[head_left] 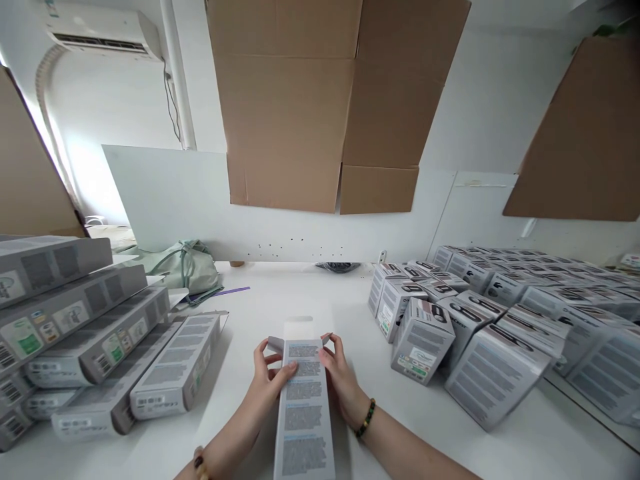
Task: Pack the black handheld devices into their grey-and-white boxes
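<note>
Both my hands hold a long white-and-grey product box upright on the white table, its printed panel of text facing me. At its far end the box stands open, with a pale end flap raised and small side tabs spread outward. My left hand grips the box's left edge, thumb across the printed face. My right hand holds the right edge near the open end, its fingertips at a side tab. The box's lower end runs out of the picture.
Stacked long grey boxes fill the table's left side. Several shorter boxes crowd the right side. Beyond the table's far edge stand a pale green bag and large cardboard sheets.
</note>
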Available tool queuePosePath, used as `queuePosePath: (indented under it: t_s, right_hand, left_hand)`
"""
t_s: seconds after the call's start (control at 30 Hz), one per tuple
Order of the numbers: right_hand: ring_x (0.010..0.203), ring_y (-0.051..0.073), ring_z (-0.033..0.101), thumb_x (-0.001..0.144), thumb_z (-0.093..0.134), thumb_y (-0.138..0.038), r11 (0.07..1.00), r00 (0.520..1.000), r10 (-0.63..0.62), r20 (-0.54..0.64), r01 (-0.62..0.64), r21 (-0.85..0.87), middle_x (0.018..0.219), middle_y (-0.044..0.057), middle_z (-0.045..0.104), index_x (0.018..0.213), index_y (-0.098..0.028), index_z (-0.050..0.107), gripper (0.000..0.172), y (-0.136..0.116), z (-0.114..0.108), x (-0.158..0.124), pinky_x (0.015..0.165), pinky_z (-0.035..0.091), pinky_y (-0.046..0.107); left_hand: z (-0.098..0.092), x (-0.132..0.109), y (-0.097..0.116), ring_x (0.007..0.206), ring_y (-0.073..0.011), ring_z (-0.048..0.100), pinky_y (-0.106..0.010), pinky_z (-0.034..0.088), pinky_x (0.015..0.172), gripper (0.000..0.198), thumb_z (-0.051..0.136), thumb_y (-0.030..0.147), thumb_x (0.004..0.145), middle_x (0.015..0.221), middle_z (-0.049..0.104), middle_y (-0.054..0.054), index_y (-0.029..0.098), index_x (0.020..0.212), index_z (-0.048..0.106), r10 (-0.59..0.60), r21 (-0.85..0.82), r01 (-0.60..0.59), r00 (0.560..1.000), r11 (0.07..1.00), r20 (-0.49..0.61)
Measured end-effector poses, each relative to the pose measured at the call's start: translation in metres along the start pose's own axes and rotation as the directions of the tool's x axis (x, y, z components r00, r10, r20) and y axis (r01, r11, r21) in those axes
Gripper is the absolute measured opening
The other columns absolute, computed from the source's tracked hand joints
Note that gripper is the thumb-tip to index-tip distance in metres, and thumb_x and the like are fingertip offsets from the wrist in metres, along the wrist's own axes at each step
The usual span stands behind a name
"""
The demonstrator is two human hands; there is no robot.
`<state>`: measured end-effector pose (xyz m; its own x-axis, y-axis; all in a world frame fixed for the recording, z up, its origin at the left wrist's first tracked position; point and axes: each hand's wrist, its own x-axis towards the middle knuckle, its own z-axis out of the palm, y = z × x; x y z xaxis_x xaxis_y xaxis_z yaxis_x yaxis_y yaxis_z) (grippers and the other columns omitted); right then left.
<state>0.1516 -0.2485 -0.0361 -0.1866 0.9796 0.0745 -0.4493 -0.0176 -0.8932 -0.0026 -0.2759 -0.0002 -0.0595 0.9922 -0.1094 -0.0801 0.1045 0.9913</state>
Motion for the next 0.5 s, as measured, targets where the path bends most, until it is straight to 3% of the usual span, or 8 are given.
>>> queuePosePath:
  t_s: [0.17, 0.5]
  right_hand:
    - [0.079, 0.018, 0.068, 0.080, 0.067, -0.051, 1.000, 1.000, -0.005, -0.010, 0.005, -0.028, 0.095, -0.003, 0.067, 0.108, -0.029, 0.039, 0.045, -0.001, 0.001, 0.002, 0.065, 0.052, 0.029]
    - [0.071, 0.013, 0.063, 0.081, 0.067, -0.050, 0.998, 1.000, -0.007, -0.018, 0.006, -0.057, 0.095, -0.003, 0.065, 0.108, -0.029, 0.041, 0.043, 0.000, -0.001, 0.003, 0.058, 0.047, 0.024]
  left_hand:
    - [-0.002, 0.011, -0.010, 0.103, -0.0324, 0.067, -0.044, 0.057, 0.083, 0.101, 0.074, 0.065, 0.061, 0.131, 0.050, -0.018, 0.026, 0.137, 0.021, -0.009, 0.015, 0.011, 0.997, 1.000, -0.077]
    - [-0.004, 0.014, -0.017, 0.102, -0.0310, 0.068, -0.044, 0.057, 0.083, 0.094, 0.073, 0.060, 0.067, 0.128, 0.054, -0.018, 0.027, 0.139, 0.023, 0.023, 0.011, -0.023, 0.996, 1.000, -0.080]
